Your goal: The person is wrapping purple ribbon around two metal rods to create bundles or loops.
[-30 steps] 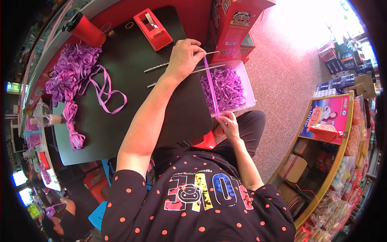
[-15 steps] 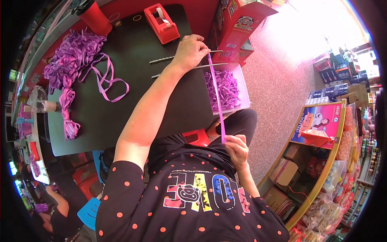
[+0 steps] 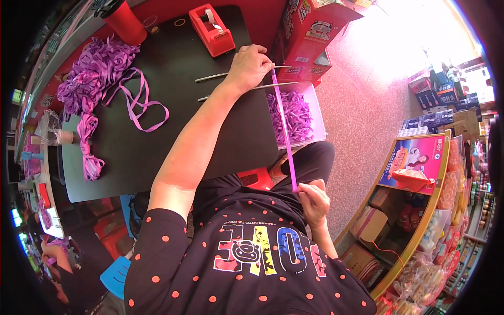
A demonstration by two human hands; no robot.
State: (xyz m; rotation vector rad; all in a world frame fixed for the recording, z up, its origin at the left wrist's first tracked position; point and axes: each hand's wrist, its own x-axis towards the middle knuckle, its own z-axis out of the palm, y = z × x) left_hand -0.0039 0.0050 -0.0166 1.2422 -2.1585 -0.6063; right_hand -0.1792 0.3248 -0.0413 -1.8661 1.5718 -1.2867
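My left hand is closed at the far right of the dark table, fingertips pinching one end of a purple ribbon by two thin metal rods. The rods jut past the table's right edge; part of the farther one is hidden under that hand. From there the ribbon runs taut toward me, and my right hand pinches its near end above my lap. Below the ribbon stands a pale bin with many short purple ribbon pieces. A large bundle of purple ribbon lies on the table's left, one loop trailing off.
A red tape dispenser and a red cup stand at the back of the dark table. Red cartons rise beyond the bin. To the right is a yellow-edged shelf with packaged goods. Another person's arm shows at lower left.
My right hand has drawn slightly down and to the right, and the ribbon lies straighter and flatter. My left hand has barely moved. The other person's arm at lower left has shifted.
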